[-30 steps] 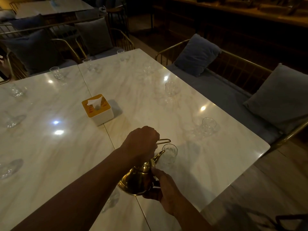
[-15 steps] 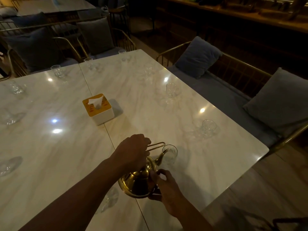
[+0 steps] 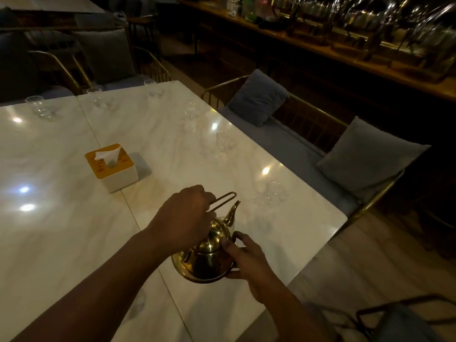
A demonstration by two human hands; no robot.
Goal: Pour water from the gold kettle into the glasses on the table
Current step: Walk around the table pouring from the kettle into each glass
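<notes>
Our left hand (image 3: 182, 218) curls its fingers round the wire handle of the gold kettle (image 3: 204, 257). The kettle is over the near part of the marble table (image 3: 61, 218), lid on, spout pointing up and away. Our right hand (image 3: 249, 260) wraps thumb and fingers against the kettle's side. A glass (image 3: 274, 191) stands beyond the spout and a second glass (image 3: 223, 140) farther back; in the dim light we cannot tell whether either holds water. The tissue box (image 3: 111, 166) has a tissue (image 3: 107, 155) poking out. We cannot tell whether the kettle's base touches the table.
</notes>
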